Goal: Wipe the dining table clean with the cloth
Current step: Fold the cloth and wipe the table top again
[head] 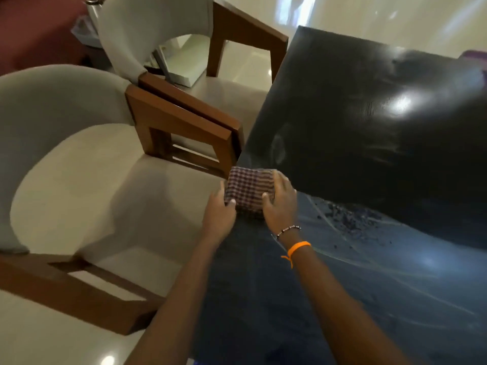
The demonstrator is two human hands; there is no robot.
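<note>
Two hands meet on one folded checked cloth (249, 192) at the left edge of the dark dining table (369, 127); the cloth lies flat on the tabletop, right at that edge, just beside the wooden arm of the near chair (79, 167). The left hand (220, 210) pinches the cloth's near-left corner, thumb on top and fingers curled under the edge; the right hand (280, 200) rests over its right side, fingers curled around the far edge and thumb pressing the top, so both have hold of it. An orange band (299, 246) and a beaded bracelet (288, 229) sit on the right wrist.

What the coming stroke turns on, as I judge it, is the crumb patch (350, 219); it lies to the right of the cloth and a little nearer the person, near but apart from it, with pale streaks curving past it across the glossy top. The right hand is the nearer of the two to that debris, already between cloth and crumbs; a sweep would have to carry the cloth rightward over the patch. The cloth's long side appears to run along the table edge, though the fold makes this hard to fix. A second chair (147, 38) stands farther along the same side.
</note>
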